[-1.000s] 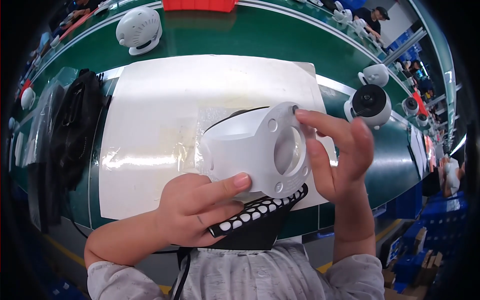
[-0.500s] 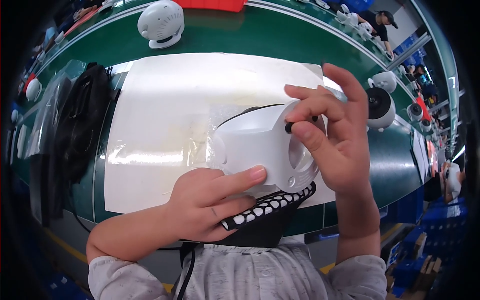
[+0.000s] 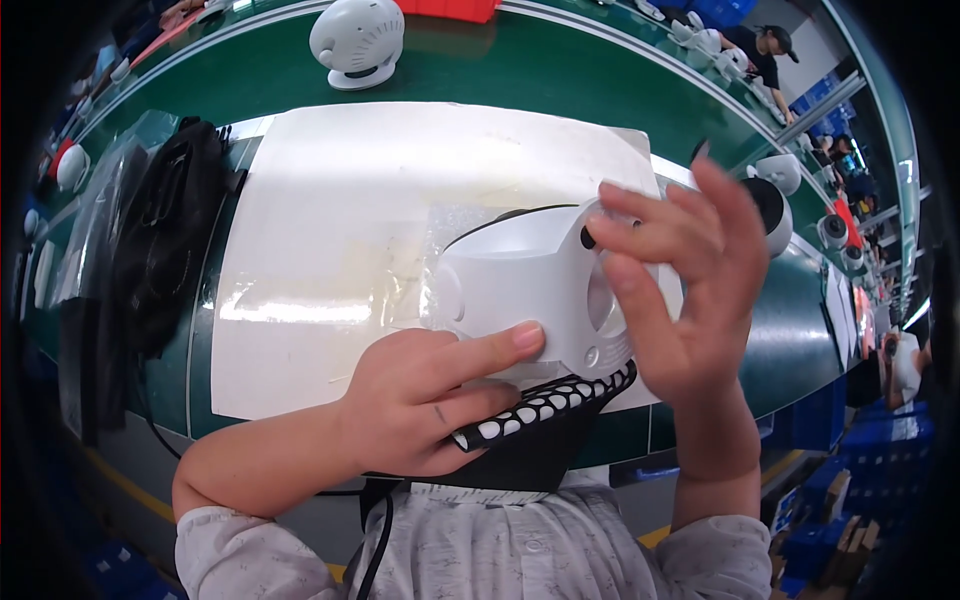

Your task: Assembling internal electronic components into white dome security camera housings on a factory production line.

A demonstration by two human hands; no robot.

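Observation:
A white rounded plastic housing (image 3: 510, 285) lies tilted on the work mat in front of me, with a large oval opening toward its right end. My left hand (image 3: 410, 400) rests its index finger on the housing's near side. Its other fingers grip a black sticker sheet (image 3: 545, 410) with rows of white round spots. A small black round pad (image 3: 588, 237) sits on the housing near the opening. My right hand (image 3: 680, 280) is beside it, thumb and fingers apart and partly blurred. A small dark piece is near its raised fingertip; whether it touches I cannot tell.
Under the housing are bubble wrap (image 3: 438, 230) and a pale mat (image 3: 300, 250). Black bags (image 3: 170, 240) lie left. A white device on a round base (image 3: 357, 45) stands on the green belt beyond; a black-faced one (image 3: 775, 215) is behind my right hand. Co-workers are far right.
My right thumb and finger have let go of the black pad, which stays on the housing; the fingers have spread and moved right. The white device on the belt has shifted right.

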